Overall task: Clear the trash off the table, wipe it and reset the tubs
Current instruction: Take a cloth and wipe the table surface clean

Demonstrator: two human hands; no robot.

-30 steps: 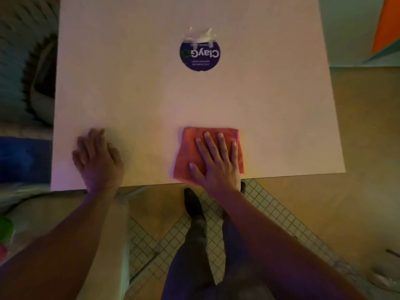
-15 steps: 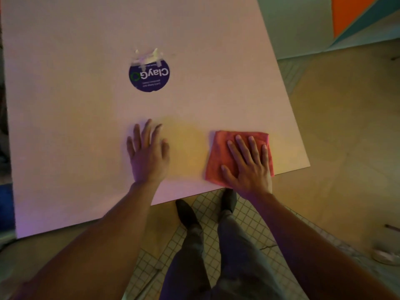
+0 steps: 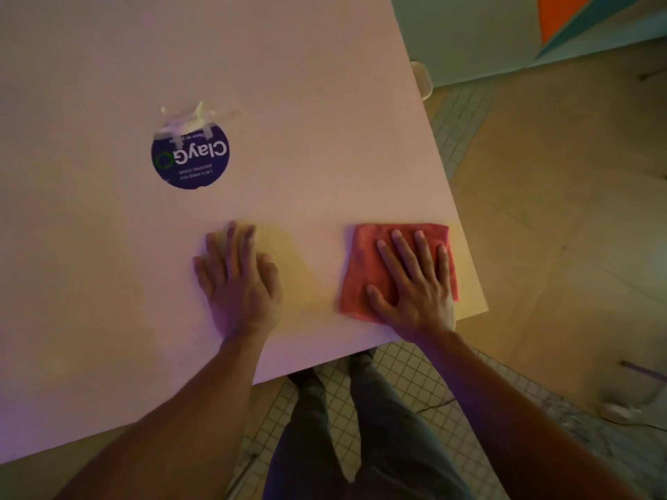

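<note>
Head view: right hand point(image 3: 415, 283) flat on cloth point(image 3: 364, 268).

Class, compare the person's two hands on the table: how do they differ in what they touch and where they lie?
The right hand presses flat on the red cloth; the left hand rests on the bare table. The right hand lies near the table's right corner; the left hand lies further in, below the round blue sticker. Both lie palm down, fingers straight, pointing away from the person.
</note>
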